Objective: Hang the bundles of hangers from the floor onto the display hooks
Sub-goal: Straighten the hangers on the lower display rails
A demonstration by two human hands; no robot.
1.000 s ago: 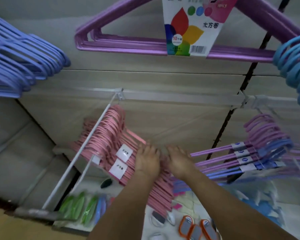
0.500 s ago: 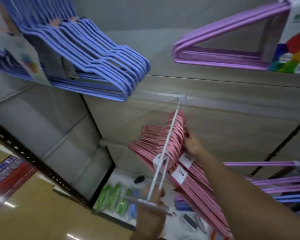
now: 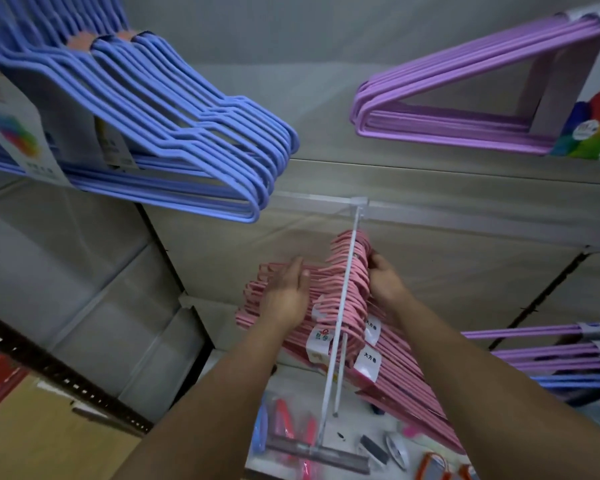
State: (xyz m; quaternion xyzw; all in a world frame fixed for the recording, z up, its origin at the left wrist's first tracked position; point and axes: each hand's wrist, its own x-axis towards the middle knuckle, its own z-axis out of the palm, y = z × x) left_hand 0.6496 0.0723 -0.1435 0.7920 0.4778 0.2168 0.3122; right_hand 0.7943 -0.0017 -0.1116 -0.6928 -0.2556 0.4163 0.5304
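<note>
Pink hanger bundles (image 3: 347,296) with white labels hang on a white display hook (image 3: 343,306) that juts from the grey wall panel. My left hand (image 3: 286,296) lies with straight fingers against the left side of the pink bundles. My right hand (image 3: 383,280) grips the hook ends of the bundles on the right side of the display hook. The floor shows at the lower left, and no bundle is visible on it.
Blue hanger bundles (image 3: 174,133) hang at the upper left, and purple hanger bundles (image 3: 465,109) at the upper right. More purple and blue hangers (image 3: 551,351) hang at the right. A low shelf (image 3: 329,441) holds small packaged goods. A black shelf upright (image 3: 49,368) crosses the lower left.
My left hand left the front end of the display hook and rose to the left side of the pink bundles. My right hand stays at the hanger hooks. The view swung slightly left.
</note>
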